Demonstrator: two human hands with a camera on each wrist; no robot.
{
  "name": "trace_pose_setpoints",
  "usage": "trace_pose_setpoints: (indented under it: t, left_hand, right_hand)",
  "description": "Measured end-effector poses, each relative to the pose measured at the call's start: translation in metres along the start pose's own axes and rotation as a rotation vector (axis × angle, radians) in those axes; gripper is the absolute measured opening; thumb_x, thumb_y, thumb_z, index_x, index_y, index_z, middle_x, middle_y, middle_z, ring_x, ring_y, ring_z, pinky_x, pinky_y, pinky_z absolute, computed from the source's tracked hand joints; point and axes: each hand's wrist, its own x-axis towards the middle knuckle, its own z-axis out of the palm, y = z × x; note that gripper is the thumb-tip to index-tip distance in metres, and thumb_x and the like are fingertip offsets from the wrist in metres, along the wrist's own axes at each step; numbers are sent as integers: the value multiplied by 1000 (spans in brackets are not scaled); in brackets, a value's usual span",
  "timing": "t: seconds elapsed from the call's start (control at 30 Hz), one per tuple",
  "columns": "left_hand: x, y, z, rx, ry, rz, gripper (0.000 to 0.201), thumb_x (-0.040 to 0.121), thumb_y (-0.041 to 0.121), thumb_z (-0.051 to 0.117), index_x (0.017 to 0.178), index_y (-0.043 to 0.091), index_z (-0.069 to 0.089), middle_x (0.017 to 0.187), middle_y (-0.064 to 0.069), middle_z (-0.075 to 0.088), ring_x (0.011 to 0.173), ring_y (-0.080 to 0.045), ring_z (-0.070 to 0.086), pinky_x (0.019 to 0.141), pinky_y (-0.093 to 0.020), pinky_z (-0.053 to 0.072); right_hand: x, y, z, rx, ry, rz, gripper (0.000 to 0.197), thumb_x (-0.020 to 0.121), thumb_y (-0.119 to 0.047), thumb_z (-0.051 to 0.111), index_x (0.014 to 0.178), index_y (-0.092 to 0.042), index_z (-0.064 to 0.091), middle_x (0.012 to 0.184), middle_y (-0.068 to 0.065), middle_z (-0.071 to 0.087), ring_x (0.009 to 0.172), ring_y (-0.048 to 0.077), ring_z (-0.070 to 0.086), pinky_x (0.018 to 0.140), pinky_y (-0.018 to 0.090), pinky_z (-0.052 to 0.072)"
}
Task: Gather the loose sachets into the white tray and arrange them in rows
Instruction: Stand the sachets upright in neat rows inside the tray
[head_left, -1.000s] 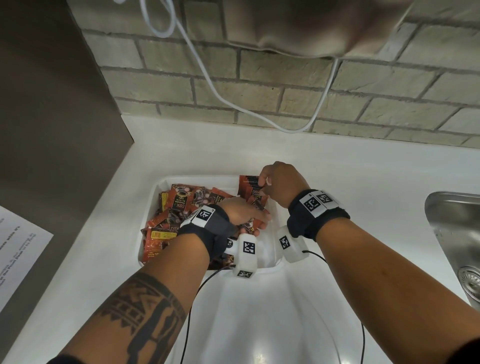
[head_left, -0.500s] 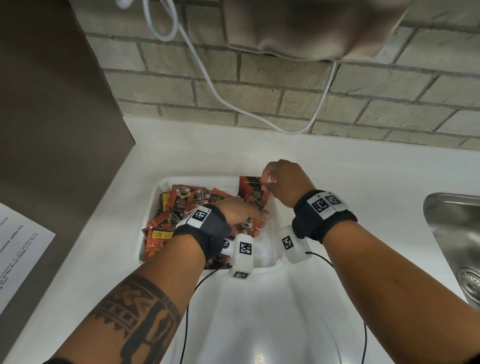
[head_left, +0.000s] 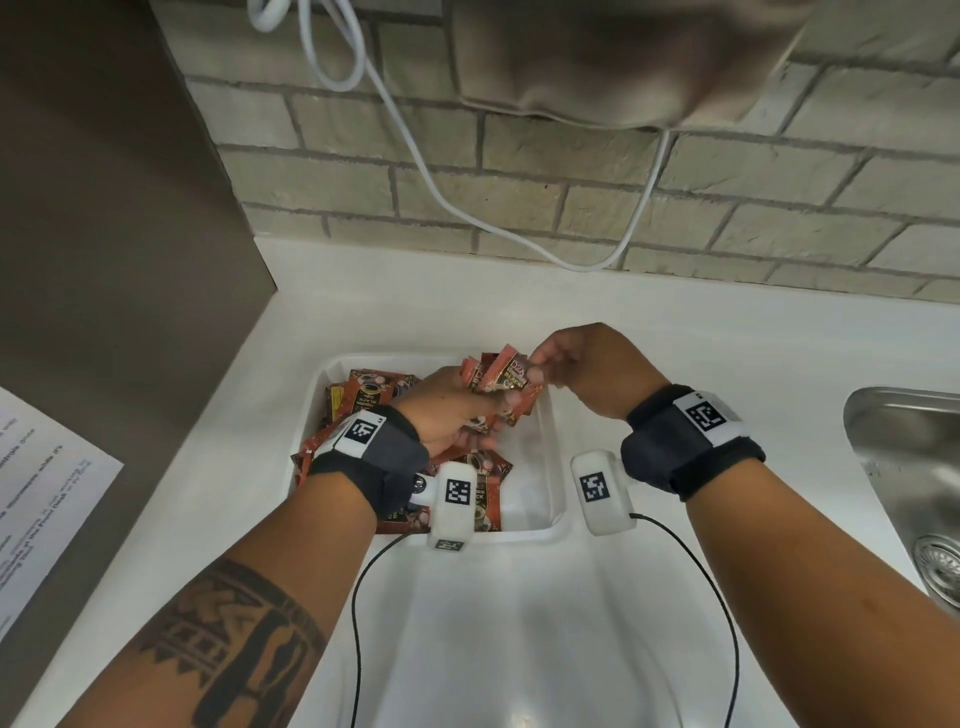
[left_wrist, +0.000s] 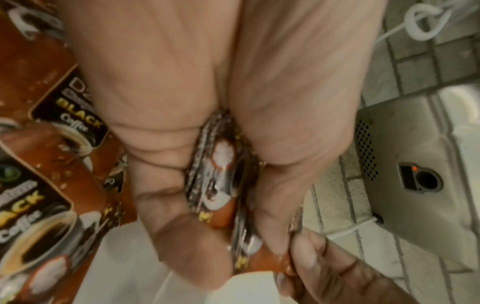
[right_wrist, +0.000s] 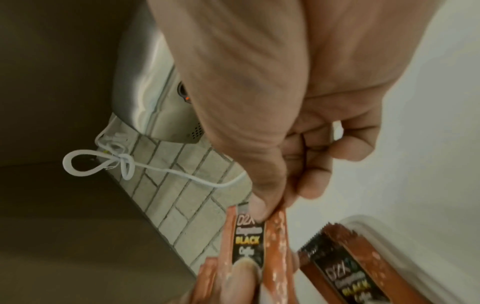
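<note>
Both hands gripping one sachet bundle (head_left: 501, 382) above white tray (head_left: 553, 467); arranging underway; next, setting row at 3 o'clock.

A white countertop (head_left: 675, 332) runs beneath a pale brick wall (head_left: 571, 208), where a white cable (head_left: 431, 182) loops down toward 12 o'clock. A steel sink (head_left: 914, 467) sits at 3 o'clock — a dark brown panel (head_left: 104, 208) and printed paper (head_left: 47, 493) at 9 o'clock.
</note>
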Motion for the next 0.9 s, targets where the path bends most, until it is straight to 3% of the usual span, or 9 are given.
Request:
trace_pose_setpoints:
  t: [0.07,0.13,0.23,0.37,0.47,0.6,0.73,0.9]
  left_hand:
    - [-3,2,-10,2,33,-54,30,92,18,73,116,0,68,90,-9,68,74,-14,64,58,-25,57]
    - [-5,4,-21,81,77,-146,24,93,15,72,110,-1,70,83,-9,67,71,-17,63,58,-26,56]
    - [-7,8,-22,259,41,-240,18,95,11,68,107,-2,69,79,-9,69,65,-16,64,54,-24,52]
    - [-3,5,1,351,-47,-284,22,98,11,65,119,6,62,82,-8,70,60,-13,64,47,-21,50]
    - [4,-3,17,427,-101,-298,10,100,10,61,109,10,65,85,-8,69,62,-14,63,45,-19,49]
    - [17,-12,25,407,-133,-316,6,99,10,62,102,7,65,83,-8,70,57,-14,63,50,-21,50]
    - [24,-14,27,327,-108,-321,3,98,7,62,100,5,64,84,-10,69,54,-14,63,46,-22,49]
    - [29,-14,27,330,-102,-322,4,98,9,63,100,6,64,84,-10,70,55,-15,64,46,-23,49]
  right_hand:
    - [2,-1,-5,-30,65,-11,1,88,-19,74,88,-18,74,80,-7,69,75,5,60,70,19,42]
    - [3,0,-8,-111,102,-30,3,89,-21,72,87,-19,74,79,-11,67,76,3,59,66,15,41]
    - [5,-1,-4,-233,105,-40,8,89,-20,71,82,-24,74,74,-20,60,71,-3,54,59,5,34]
    - [11,2,9,-328,92,-79,15,87,-17,68,78,-28,73,73,-16,50,68,0,49,60,18,33]
    - [16,6,17,-345,75,-62,12,86,-17,68,79,-25,75,79,-14,49,74,5,52,62,19,35]
    - [20,8,22,-409,35,-15,13,87,-14,66,84,-19,77,82,-12,51,86,16,60,72,28,46]
    - [22,9,23,-417,24,8,17,87,-11,63,88,-18,78,77,-16,49,85,13,56,74,27,45]
    - [24,10,24,-433,-2,14,19,88,-12,61,84,-21,77,89,-8,55,88,15,58,77,31,49]
